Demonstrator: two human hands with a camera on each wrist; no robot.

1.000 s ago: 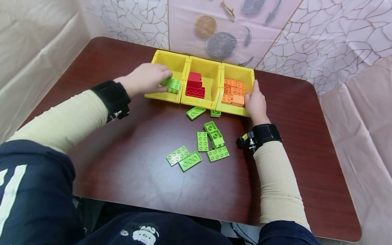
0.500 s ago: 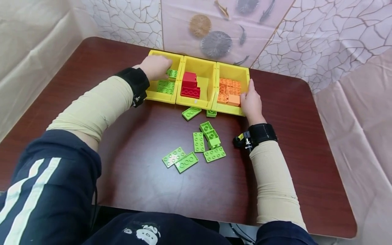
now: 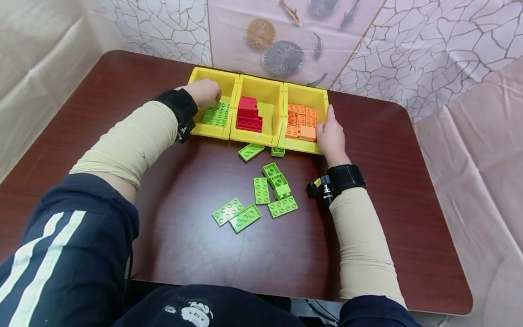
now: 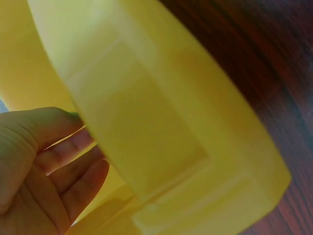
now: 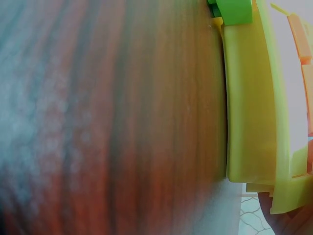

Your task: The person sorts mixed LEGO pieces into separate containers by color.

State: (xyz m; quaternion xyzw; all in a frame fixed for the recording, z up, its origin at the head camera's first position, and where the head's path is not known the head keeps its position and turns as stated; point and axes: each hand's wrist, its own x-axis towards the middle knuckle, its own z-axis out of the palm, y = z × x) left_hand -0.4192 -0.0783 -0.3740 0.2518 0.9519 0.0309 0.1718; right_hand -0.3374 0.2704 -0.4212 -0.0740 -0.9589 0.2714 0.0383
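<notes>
A yellow three-compartment box (image 3: 278,144) stands at the back of the table. My left hand (image 3: 205,93) reaches into its left compartment, pinching a green toy brick (image 3: 223,106) by its far end. That brick sits against other green bricks (image 3: 214,117) there. In the left wrist view, the box wall hides most of what the fingers (image 4: 83,188) hold; a sliver of green shows at the thumb tip. My right hand (image 3: 332,140) grips the box's right side wall, thumb inside beside the orange bricks (image 3: 301,121). Red bricks (image 3: 248,116) occupy the middle compartment.
Several loose green bricks lie on the dark wooden table (image 3: 184,245) in front of the box, including a studded plate (image 3: 261,190) and one brick (image 3: 278,152) against the box front. A patterned wall covering (image 3: 163,32) rises right behind the table.
My left hand has moved farther into the left compartment, then brought a green brick back toward the others there. The right hand keeps its hold on the box. The head view has shifted slightly.
</notes>
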